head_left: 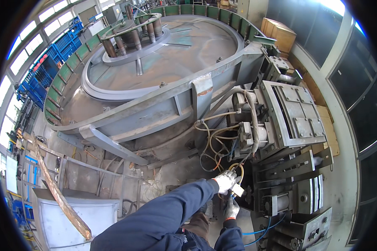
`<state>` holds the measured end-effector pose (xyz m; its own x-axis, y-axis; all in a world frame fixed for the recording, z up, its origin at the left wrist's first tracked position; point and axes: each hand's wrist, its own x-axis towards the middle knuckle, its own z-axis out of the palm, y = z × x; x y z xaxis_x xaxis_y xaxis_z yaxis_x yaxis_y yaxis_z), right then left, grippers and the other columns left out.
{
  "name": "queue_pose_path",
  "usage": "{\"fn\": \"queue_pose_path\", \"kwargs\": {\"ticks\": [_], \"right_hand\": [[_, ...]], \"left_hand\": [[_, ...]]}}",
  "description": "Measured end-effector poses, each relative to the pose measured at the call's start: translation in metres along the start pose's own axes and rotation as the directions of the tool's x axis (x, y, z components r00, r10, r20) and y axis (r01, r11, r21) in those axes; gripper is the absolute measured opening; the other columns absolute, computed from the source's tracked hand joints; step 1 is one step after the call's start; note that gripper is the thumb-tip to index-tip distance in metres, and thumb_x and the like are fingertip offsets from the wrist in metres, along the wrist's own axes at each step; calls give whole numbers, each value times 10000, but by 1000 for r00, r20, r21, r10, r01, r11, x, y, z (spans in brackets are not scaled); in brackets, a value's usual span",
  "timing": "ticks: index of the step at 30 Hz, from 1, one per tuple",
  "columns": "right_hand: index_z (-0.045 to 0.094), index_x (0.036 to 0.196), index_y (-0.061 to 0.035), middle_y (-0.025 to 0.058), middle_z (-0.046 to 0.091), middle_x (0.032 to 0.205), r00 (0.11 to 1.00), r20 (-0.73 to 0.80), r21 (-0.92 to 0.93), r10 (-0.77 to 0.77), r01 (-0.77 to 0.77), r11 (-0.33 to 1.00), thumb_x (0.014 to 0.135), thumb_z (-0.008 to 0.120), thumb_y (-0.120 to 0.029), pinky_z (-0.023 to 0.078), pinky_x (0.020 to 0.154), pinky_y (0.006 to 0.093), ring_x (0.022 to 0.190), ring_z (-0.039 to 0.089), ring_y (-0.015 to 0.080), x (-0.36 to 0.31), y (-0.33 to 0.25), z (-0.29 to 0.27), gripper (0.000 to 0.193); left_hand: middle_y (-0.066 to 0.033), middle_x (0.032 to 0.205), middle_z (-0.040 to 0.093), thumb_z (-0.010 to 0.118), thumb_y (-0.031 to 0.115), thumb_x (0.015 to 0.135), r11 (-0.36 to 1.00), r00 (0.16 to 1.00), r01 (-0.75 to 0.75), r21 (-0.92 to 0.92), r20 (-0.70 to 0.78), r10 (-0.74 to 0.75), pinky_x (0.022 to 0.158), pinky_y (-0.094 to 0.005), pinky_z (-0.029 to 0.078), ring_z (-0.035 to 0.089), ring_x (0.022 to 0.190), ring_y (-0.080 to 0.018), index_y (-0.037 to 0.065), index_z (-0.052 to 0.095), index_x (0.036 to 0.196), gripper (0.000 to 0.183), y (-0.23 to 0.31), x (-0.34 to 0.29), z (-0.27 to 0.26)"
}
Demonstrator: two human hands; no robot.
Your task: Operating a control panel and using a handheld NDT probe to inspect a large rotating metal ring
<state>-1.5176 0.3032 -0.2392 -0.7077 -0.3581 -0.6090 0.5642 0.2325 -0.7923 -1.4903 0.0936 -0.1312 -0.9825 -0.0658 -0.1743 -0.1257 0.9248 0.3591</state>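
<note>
My left hand [227,181], in a whitish work glove, is closed at a small pale block-shaped fitting [238,190]. A yellowish hose [242,170] curves down to the left hand from the tangle of hoses above it. Just below the block is my right hand [231,208], also gloved. Its fingers are closed around a thin dark part under the block, too small to name. A piece of blue shows at that joint. The fingertips of both hands are partly hidden. To their right stands a machine with heavy steel plates [292,113] and cylinders.
A large round steel table [188,54] with a raised rim fills the far side. A ribbed grey conduit [254,121] and looped hoses [213,142] hang above the hands. Blue tubing [262,230] lies at lower right. A wooden pole [60,192] leans over a grey cabinet [77,219].
</note>
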Motion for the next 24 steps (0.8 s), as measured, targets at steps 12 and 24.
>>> {"fn": "queue_pose_path", "kwargs": {"ticks": [12,24], "right_hand": [[750,981,-33,-49,555,647,999,27,7,23,-23,1000,1040,687,-294,344,461,265,505,456,64,-1,0,-1,274],[757,997,-21,-44,582,665,1000,8,-4,-13,13,1000,1040,686,-296,357,472,256,518,476,57,4,6,-5,287]], "left_hand": [[-230,1407,599,953,255,606,1000,998,6,-13,-60,-7,1169,-481,414,567,1340,-381,7,490,1480,1020,-4,2,18],[-225,1340,627,842,227,745,999,991,0,54,-132,8,1091,-467,465,615,1254,-367,10,542,1418,768,-4,8,27]]}}
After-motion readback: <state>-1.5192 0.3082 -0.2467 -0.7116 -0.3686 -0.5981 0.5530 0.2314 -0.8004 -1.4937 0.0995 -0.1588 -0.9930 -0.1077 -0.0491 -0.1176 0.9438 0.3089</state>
